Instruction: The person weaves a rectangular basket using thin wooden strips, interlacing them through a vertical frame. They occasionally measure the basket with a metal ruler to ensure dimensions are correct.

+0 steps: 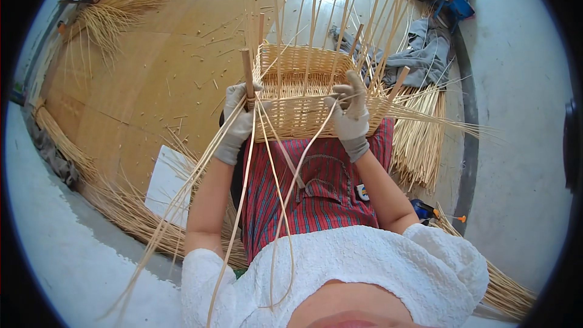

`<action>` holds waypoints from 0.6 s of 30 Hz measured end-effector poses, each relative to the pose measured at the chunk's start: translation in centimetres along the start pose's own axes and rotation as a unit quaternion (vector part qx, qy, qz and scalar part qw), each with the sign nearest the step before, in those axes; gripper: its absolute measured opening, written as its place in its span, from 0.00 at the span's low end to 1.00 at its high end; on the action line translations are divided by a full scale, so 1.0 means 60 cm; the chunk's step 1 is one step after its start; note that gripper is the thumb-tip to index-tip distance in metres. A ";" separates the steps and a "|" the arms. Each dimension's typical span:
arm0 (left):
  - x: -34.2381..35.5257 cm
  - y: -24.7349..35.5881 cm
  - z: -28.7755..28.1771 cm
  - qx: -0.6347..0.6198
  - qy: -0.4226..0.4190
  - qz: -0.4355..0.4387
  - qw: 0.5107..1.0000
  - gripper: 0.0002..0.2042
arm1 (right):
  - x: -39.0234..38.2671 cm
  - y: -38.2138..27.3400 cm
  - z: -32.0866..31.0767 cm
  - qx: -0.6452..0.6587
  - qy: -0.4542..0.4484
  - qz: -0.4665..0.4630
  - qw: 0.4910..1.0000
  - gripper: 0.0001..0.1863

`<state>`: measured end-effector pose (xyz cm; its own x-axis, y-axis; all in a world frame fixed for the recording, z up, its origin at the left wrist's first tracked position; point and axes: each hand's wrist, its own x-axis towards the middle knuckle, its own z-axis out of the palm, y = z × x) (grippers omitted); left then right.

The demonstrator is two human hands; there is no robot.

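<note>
A rectangular wicker basket [294, 120], partly woven, rests on my lap with long upright stakes standing along its sides and thicker wooden posts at the corners. My left hand [238, 123], in a pale glove, is closed round the near left corner, by a corner post [247, 68] and the strands there. Several loose wicker strands [266, 161] hang from that corner towards me. At the near rim, right of the middle, my gloved right hand [352, 112] pinches a wicker strand [314, 138], its index finger raised. The fingers partly hide the pinch.
Bundles of wicker rods lie right [422, 140], far left [112, 15] and near left [118, 209]. A white board [167, 182] lies beside the left bundle. Grey cloth [422, 51] covers part of the right bundle. A blue and orange tool [425, 209] sits near my right elbow.
</note>
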<state>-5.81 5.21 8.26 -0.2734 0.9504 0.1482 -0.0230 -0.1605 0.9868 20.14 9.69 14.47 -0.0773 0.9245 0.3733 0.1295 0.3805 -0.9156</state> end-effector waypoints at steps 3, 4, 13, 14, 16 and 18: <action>-0.003 -0.008 0.040 0.072 0.097 0.075 0.990 0.28 | 0.018 0.018 -0.033 -0.264 -0.118 -0.259 0.921 0.33; -0.005 -0.016 0.045 0.012 0.092 0.018 0.996 0.34 | 0.010 0.022 -0.038 -0.234 -0.117 -0.221 0.940 0.28; -0.006 -0.067 0.077 -0.048 0.178 0.059 0.981 0.39 | -0.025 -0.008 -0.055 -0.212 -0.141 -0.253 0.933 0.16; -0.003 -0.062 0.081 -0.066 0.178 0.057 0.980 0.39 | -0.022 -0.017 -0.055 -0.221 -0.174 -0.279 0.918 0.15; -0.002 -0.053 0.083 -0.063 0.185 0.058 0.979 0.37 | -0.009 -0.058 -0.052 -0.240 -0.235 -0.329 0.882 0.13; -0.005 -0.041 0.096 -0.175 0.167 0.050 0.969 0.33 | 0.043 -0.105 -0.017 -0.252 -0.233 -0.353 0.870 0.09</action>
<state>-0.10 6.86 6.15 -0.5864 0.7951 0.1546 -0.2896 -0.3840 0.8768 20.10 9.71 21.39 -0.6910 0.3910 0.6079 0.2953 0.9204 -0.2563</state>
